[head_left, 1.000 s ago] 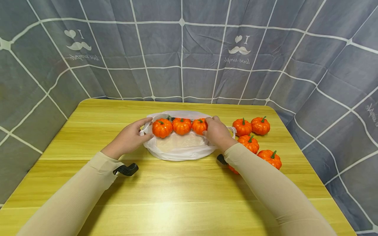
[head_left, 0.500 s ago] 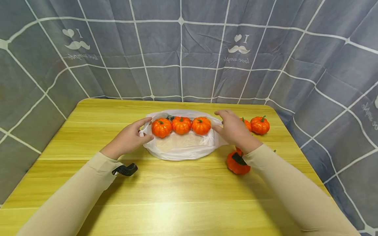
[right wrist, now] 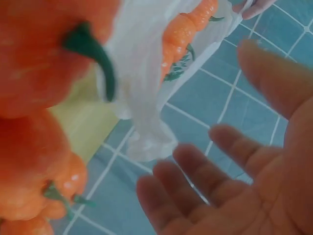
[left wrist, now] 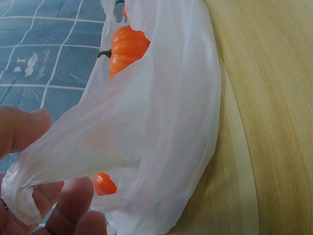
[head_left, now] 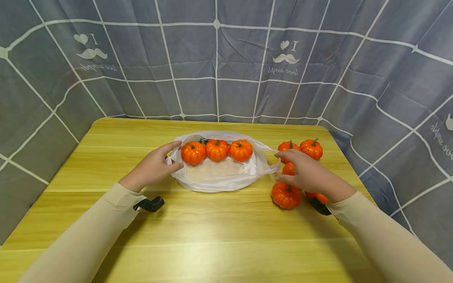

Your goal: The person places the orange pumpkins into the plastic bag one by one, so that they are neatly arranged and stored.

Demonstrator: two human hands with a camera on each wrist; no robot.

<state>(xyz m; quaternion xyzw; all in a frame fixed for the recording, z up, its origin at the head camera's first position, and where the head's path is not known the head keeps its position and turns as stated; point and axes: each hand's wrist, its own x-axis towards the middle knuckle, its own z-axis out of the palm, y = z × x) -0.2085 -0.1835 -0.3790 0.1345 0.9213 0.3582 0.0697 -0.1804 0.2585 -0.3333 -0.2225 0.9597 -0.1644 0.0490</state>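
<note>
A white plastic bag [head_left: 226, 182] lies with its mouth spread, and three small orange pumpkins [head_left: 217, 150] with green stems sit in a row in it. At the bag's left side my left hand [head_left: 153, 167] holds its handle, which loops over the fingers in the left wrist view. My right hand [head_left: 308, 169] is empty, fingers extended and thumb apart, over the loose pumpkins to the right of the bag. The nearest of these pumpkins [head_left: 286, 195] sits in front of it, and another pumpkin [head_left: 288, 169] shows partly behind the fingers. The bag's right handle [head_left: 272, 169] lies close to the right fingertips.
Two more pumpkins [head_left: 311, 149] stand at the back right of the wooden table [head_left: 212, 243]. One pumpkin [head_left: 318, 196] is partly covered by the right wrist. A grey checked curtain [head_left: 240, 59] surrounds the table's back and sides.
My right hand has let go of the right-hand pumpkin in the bag and moved right, past the bag's edge, to the loose pumpkins. My left hand has stayed at the handle.
</note>
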